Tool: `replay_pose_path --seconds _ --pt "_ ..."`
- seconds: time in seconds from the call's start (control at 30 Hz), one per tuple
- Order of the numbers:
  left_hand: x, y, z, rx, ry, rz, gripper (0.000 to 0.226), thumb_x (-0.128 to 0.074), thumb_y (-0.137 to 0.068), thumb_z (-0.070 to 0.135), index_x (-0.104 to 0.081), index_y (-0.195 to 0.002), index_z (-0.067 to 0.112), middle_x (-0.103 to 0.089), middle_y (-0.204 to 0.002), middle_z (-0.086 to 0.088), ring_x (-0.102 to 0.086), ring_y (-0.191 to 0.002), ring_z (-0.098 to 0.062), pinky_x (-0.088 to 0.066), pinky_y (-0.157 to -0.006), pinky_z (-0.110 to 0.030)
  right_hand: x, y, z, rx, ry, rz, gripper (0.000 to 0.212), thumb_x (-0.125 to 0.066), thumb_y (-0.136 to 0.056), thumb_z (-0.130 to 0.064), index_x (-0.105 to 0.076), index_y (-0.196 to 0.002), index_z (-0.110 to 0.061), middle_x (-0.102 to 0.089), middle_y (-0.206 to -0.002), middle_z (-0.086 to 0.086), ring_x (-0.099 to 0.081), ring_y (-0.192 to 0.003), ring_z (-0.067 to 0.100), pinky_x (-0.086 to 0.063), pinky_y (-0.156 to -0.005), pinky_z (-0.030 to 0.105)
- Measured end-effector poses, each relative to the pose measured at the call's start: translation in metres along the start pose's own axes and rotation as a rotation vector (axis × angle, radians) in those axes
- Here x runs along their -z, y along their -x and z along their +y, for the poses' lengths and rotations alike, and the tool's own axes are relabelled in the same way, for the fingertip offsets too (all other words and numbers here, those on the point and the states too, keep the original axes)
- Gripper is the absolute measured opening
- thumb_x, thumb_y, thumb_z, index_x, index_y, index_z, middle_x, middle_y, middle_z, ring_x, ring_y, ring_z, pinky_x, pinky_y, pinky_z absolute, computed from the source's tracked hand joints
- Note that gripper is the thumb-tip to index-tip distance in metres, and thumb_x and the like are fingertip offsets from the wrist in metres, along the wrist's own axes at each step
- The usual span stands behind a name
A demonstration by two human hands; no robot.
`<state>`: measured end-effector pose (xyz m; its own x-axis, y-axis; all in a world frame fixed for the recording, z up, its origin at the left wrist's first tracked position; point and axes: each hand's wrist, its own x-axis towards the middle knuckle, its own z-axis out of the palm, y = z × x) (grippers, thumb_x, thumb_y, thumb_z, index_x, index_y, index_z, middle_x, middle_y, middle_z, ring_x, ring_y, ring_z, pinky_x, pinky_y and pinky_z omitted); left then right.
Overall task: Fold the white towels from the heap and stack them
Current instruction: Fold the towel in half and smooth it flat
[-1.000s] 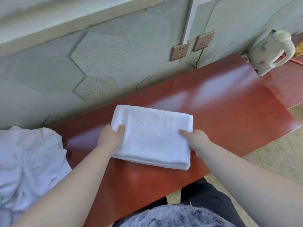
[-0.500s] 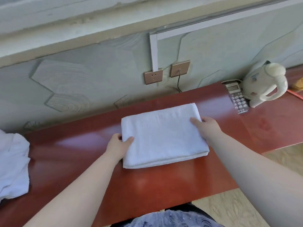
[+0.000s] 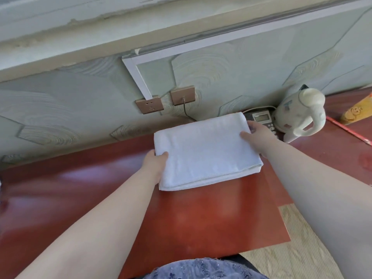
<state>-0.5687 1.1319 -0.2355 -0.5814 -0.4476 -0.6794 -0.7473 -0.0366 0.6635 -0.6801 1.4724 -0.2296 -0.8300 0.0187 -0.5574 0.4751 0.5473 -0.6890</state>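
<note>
A folded white towel [image 3: 205, 152] is a neat rectangle over the red-brown table [image 3: 191, 218], near the wall. My left hand [image 3: 155, 164] grips its left edge, thumb on top. My right hand [image 3: 255, 133] grips its right edge, thumb on top and fingers underneath. The towel looks lifted a little off the table, with its far corner over the phone. The heap of unfolded towels is out of view to the left.
A desk phone [image 3: 261, 117] and a white elephant-shaped kettle [image 3: 300, 115] stand just right of the towel by the wall. Two wall sockets [image 3: 150, 104] with a cable sit behind it. A red pencil [image 3: 348, 132] lies far right. The table's edge drops to the floor [image 3: 302, 248] at lower right.
Both hands have carried the folded towel to the right along the table, towards the phone and kettle. The towel heap at the left has left the view.
</note>
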Motion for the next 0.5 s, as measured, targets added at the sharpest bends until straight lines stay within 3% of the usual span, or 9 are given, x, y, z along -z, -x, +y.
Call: replay_pose_path --seconds 0.1,0.17,0.23,0.3,0.33,0.4,0.5 --pt "-0.001 0.003 0.003 -0.040 0.027 0.013 0.043 -0.063 -0.100 0.020 -0.053 -0.141 0.017 -0.066 -0.130 -0.006 -0.067 -0.108 -0.023 -0.056 -0.100 -0.046 0.000 0.000 0.001 0.011 -0.052 0.065 0.055 -0.069 -0.088 -0.039 -0.058 -0.141 -0.029 -0.069 -0.114 0.000 -0.068 -0.101 0.024 -0.055 -0.097 0.046" --pt "-0.001 0.006 0.006 -0.097 -0.163 0.092 0.061 -0.064 -0.099 0.026 -0.038 -0.154 0.021 -0.057 -0.142 -0.008 -0.062 -0.116 -0.026 -0.051 -0.105 -0.043 0.000 0.000 0.003 -0.028 -0.063 0.087 0.063 -0.069 -0.089 -0.044 -0.053 -0.147 -0.026 -0.068 -0.123 -0.001 -0.066 -0.111 0.026 -0.052 -0.103 0.047" --pt "-0.007 0.015 0.007 -0.218 -0.523 0.213 0.079 -0.063 -0.098 0.039 -0.020 -0.162 0.025 -0.037 -0.158 -0.012 -0.046 -0.138 -0.032 -0.038 -0.115 -0.045 -0.003 0.005 0.001 -0.002 0.167 0.142 0.071 -0.061 -0.094 -0.051 -0.041 -0.155 -0.022 -0.059 -0.141 0.002 -0.056 -0.128 0.031 -0.044 -0.110 0.046" --pt "-0.020 0.026 0.009 -0.459 -0.871 0.252 0.082 -0.053 -0.099 0.054 -0.008 -0.165 0.032 -0.013 -0.170 -0.010 -0.017 -0.156 -0.031 -0.019 -0.125 -0.048 -0.013 0.017 -0.004 0.167 0.530 0.272 0.075 -0.050 -0.098 -0.057 -0.029 -0.160 -0.022 -0.036 -0.162 0.007 -0.036 -0.145 0.035 -0.032 -0.118 0.049" --pt "-0.028 0.030 0.009 -0.577 -0.999 0.199 0.081 -0.046 -0.100 0.059 -0.003 -0.165 0.035 -0.001 -0.173 -0.008 -0.003 -0.159 -0.030 -0.009 -0.127 -0.050 -0.020 0.024 -0.007 0.305 0.654 0.307 0.075 -0.045 -0.099 -0.058 -0.023 -0.162 -0.024 -0.024 -0.168 0.007 -0.024 -0.151 0.034 -0.023 -0.123 0.049" --pt "-0.044 0.031 0.004 -0.693 -1.197 0.027 0.080 -0.033 -0.101 0.066 0.006 -0.164 0.038 0.020 -0.172 -0.003 0.019 -0.159 -0.027 0.005 -0.128 -0.053 -0.031 0.031 -0.004 0.492 0.862 0.195 0.075 -0.034 -0.101 -0.062 -0.010 -0.164 -0.030 -0.002 -0.173 0.005 -0.001 -0.158 0.029 -0.007 -0.128 0.048" --pt "-0.051 0.026 -0.013 -0.692 -1.377 -0.107 0.083 -0.020 -0.099 0.073 0.020 -0.162 0.037 0.035 -0.168 -0.001 0.033 -0.154 -0.026 0.013 -0.126 -0.055 -0.034 0.034 0.029 0.436 1.010 0.011 0.079 -0.015 -0.097 -0.072 0.007 -0.164 -0.036 0.023 -0.170 -0.006 0.018 -0.157 0.025 0.002 -0.129 0.048"
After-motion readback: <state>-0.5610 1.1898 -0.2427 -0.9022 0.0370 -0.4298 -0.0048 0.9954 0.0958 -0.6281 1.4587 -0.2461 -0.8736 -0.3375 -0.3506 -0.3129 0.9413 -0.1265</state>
